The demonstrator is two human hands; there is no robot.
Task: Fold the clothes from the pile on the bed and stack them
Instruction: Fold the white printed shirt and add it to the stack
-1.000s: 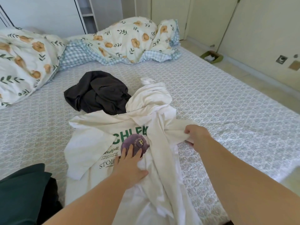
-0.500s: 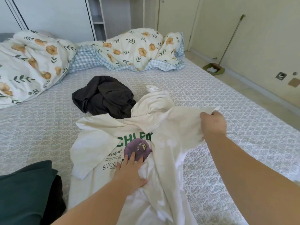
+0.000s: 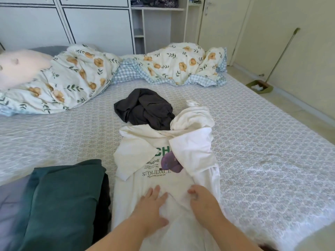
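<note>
On the near left corner of the bed [image 3: 253, 142] lies a stack of folded clothes [image 3: 65, 201], with a dark green piece on top and a black one showing under its right side. Behind it, along the far edge, a flowered duvet [image 3: 76, 78] is bunched up across the bed.

In the middle of the near edge lies the white T-shirt [image 3: 145, 154], print side up, with green letters and a purple patch. Its left sleeve is folded inward, and its right side is folded over the front, so it covers part of the print.

The left hand [image 3: 152, 205] lies flat on the lower part of the T-shirt, fingers straight and spread, pressing the cloth. Just beside it, the right hand [image 3: 203, 200] rests on the folded right side; its fingers are bent on the cloth, but I cannot tell if they pinch it.

Behind the T-shirt, toward the middle of the bed, is a crumpled dark grey garment [image 3: 145, 107], and touching it on the right a crumpled white garment [image 3: 194, 116].

On the floor beyond the far right corner stands a broom with a green dustpan [image 3: 261, 86].
</note>
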